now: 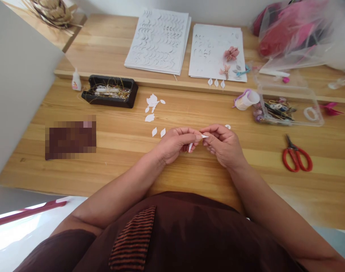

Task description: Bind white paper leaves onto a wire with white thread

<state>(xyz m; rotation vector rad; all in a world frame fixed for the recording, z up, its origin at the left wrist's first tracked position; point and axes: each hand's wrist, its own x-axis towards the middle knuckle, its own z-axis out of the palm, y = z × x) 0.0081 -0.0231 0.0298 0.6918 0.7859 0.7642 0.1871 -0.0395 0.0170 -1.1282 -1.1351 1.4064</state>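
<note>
Wooden desk (121, 151), raised back ledge (104, 41) (grain showing); grey panel (16, 87) left; pale wall (218, 11) behind.

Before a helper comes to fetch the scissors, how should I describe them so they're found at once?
Find the wooden table, then look right of the right hand. The scissors lie there, tips toward the clear plastic box; their red looped handles set them apart.

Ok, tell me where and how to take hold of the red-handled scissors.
The scissors are probably best gripped by their red loops, from the near side with the right hand: they lie flat to its right, loops towards the person, dark blades pointing away. That hand is at a white paper piece, so free it first.
</note>
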